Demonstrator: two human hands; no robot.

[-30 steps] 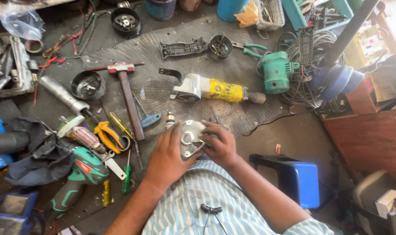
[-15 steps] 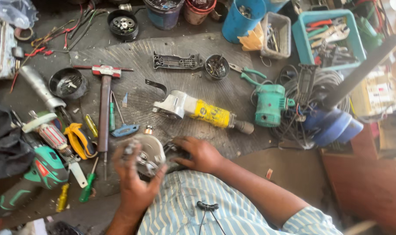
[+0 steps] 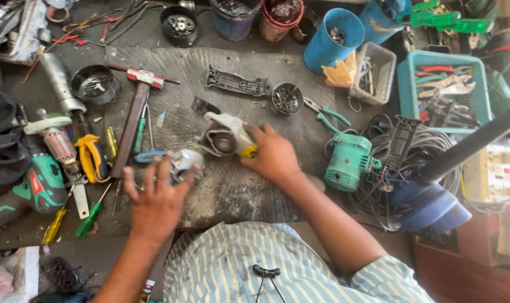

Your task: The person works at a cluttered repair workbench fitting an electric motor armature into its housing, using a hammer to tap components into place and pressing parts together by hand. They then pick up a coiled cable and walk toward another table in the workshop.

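Head view: left hand (image 3: 157, 205) fingers curl around a loose silver gear cover (image 3: 185, 164). Right hand (image 3: 274, 157) fingers grip the grinder (image 3: 224, 136). Cover is off, not yet fitted.

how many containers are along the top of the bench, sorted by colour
blue cup: 1
blue crate of hand tools: 1
grey basket: 1
dark blue bucket: 1
red-rimmed tub: 1
black round dishes: 3
total: 8
The right hand grips the grinder body; the left hand holds a metal part.
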